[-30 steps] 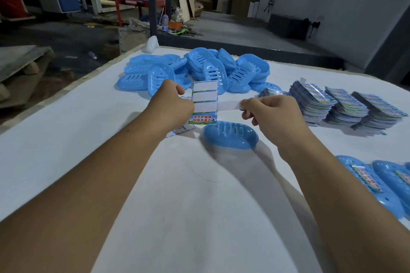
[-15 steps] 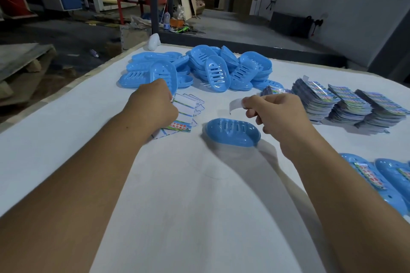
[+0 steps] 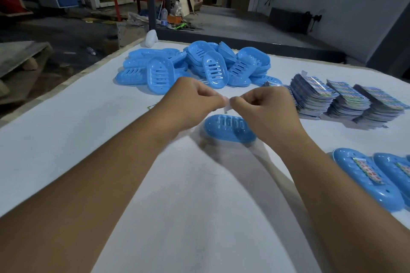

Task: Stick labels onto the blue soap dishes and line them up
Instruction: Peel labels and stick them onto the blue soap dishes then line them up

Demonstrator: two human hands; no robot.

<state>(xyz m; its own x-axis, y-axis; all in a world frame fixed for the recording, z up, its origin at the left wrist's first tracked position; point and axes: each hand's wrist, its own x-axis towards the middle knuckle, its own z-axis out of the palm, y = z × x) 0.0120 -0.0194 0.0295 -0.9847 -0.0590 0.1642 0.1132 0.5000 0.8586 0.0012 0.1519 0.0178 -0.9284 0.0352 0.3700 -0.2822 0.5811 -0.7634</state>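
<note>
**A:** Head cam, what are the hands doing?

**B:** The left hand (image 3: 195, 101) and right hand (image 3: 265, 107) meet fingertip to fingertip, both pinching one small pale strip (image 3: 226, 106) just above a blue soap dish (image 3: 229, 127) on the white table (image 3: 88, 139).

**A:** Other dishes?

**B:** Pile of dishes (image 3: 195, 65) at the back, two labelled dishes (image 3: 368, 178) on the right, label stacks (image 3: 346, 101) behind those.

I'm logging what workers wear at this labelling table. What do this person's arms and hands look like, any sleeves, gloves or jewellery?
Both forearms are bare as far as the frame shows, with no sleeves in view. The left hand and right hand wear no gloves; no watch, ring or wristband shows.
</note>
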